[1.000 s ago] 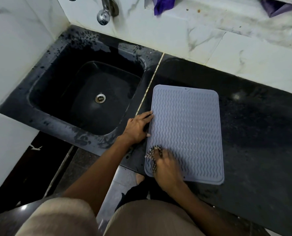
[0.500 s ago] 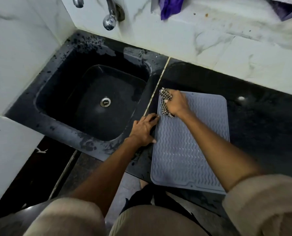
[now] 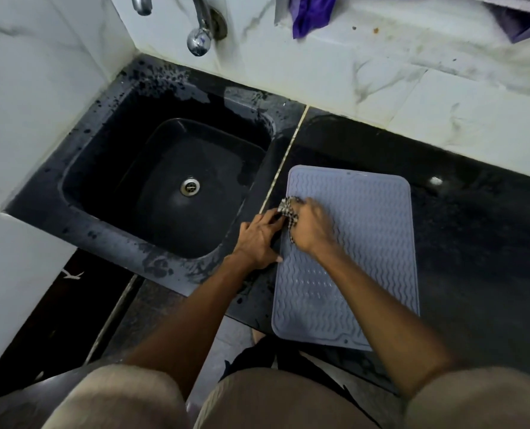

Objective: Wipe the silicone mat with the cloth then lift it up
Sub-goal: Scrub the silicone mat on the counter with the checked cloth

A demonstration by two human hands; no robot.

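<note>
A black table (image 3: 474,243) carries the work, with a black sink (image 3: 164,187) sunk into it off to the left of both hands. The grey mat (image 3: 366,243) lies flat under the right hand (image 3: 311,229), which clutches a checked cloth (image 3: 288,212) against its left edge. The left hand (image 3: 257,239), fingers flat, presses the table just beside that edge, touching the cloth.

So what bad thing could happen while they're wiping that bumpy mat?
The silicone mat hangs slightly over the counter's front edge, so a hard wipe toward the person might drag it off. Only the left hand steadies it, at one side. The right hand could also lose the small checked cloth.
</note>
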